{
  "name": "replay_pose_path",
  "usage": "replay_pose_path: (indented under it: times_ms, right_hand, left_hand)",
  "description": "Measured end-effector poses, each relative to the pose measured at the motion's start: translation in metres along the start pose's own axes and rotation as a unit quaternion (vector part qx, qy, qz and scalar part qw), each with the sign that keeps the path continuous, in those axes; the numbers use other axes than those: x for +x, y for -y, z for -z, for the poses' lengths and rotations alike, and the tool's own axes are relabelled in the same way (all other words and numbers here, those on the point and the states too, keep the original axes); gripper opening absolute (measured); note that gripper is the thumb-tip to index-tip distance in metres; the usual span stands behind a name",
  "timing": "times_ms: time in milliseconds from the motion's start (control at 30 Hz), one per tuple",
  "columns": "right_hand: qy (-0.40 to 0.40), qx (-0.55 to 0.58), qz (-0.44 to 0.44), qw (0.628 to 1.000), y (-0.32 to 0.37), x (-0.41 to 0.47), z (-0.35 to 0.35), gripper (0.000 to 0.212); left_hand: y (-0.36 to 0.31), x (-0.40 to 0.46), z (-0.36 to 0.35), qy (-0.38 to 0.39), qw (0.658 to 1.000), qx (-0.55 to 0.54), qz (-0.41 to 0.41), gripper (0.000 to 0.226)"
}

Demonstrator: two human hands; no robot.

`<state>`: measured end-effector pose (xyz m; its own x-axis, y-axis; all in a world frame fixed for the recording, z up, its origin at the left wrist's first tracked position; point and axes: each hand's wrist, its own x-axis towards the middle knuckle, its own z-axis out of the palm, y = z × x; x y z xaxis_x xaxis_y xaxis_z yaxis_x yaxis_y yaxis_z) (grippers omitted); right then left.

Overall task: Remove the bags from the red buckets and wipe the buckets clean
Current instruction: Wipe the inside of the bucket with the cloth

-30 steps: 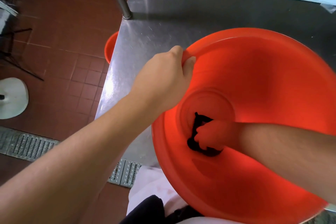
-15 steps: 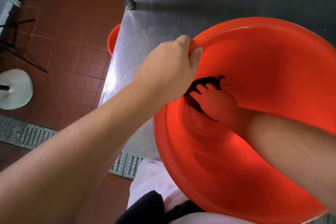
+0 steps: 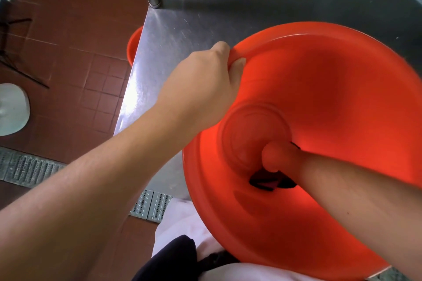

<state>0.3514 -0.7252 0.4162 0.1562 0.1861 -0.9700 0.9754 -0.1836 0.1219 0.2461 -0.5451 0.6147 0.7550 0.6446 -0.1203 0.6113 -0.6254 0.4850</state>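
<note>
right hand (image 3: 277,157) now pressing dark cloth (image 3: 271,182) lower in red bucket (image 3: 342,79) | left hand (image 3: 205,82) still gripping rim | steel table (image 3: 182,29), red-tiled floor (image 3: 68,29)

Bright light from above throws glare on the steel table (image 3: 134,93), the red bucket (image 3: 342,79) glows oversaturated, edges bend, and its right rim smears.

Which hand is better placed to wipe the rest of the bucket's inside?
The right hand, probably. It is deep inside the bucket, on the dark cloth near the bottom. The left hand grips the rim, steadying the tilted bucket.
</note>
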Motion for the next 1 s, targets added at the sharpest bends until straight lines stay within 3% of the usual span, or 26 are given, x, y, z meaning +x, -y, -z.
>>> replay_pose_path:
  times_ms: [133, 300, 500, 600, 700, 800, 867, 933, 1000]
  right_hand:
    - [0.020, 0.030, 0.091, 0.995, 0.030, -0.004, 0.008, 0.039]
    - [-0.110, 0.081, 0.171, 0.976, 0.067, -0.009, 0.033, 0.030]
    - [-0.269, 0.181, 0.140, 0.936, 0.058, -0.007, 0.041, 0.020]
    - [-0.348, 0.134, 0.095, 0.923, 0.043, 0.007, 0.048, 0.033]
    - [-0.408, 0.096, -0.015, 0.908, 0.012, 0.020, 0.045, 0.038]
    - [-0.392, 0.132, -0.120, 0.903, -0.014, 0.033, 0.033, 0.035]
    - [-0.338, 0.165, -0.183, 0.908, -0.024, 0.038, 0.022, 0.035]
    - [-0.251, 0.131, -0.185, 0.941, -0.023, 0.034, 0.008, 0.041]
    - [-0.150, 0.081, -0.126, 0.977, -0.015, 0.021, -0.004, 0.041]
  left_hand:
    - [-0.002, -0.001, -0.002, -0.009, 1.000, 0.005, 0.000, 0.038]
    - [-0.002, 0.000, -0.005, -0.008, 1.000, 0.006, -0.001, 0.038]
    - [-0.001, 0.001, -0.002, -0.006, 1.000, 0.003, -0.003, 0.040]
    - [-0.002, 0.001, -0.001, -0.005, 1.000, 0.006, -0.010, 0.039]
    - [0.000, 0.002, -0.001, -0.004, 1.000, 0.004, -0.011, 0.039]
    - [0.000, 0.003, -0.002, -0.004, 1.000, 0.004, -0.007, 0.038]
    - [-0.001, 0.003, -0.002, -0.006, 1.000, 0.004, -0.007, 0.039]
    - [-0.001, 0.003, -0.002, -0.007, 1.000, 0.006, -0.006, 0.039]
    - [-0.001, 0.002, -0.002, -0.010, 1.000, 0.006, -0.007, 0.039]
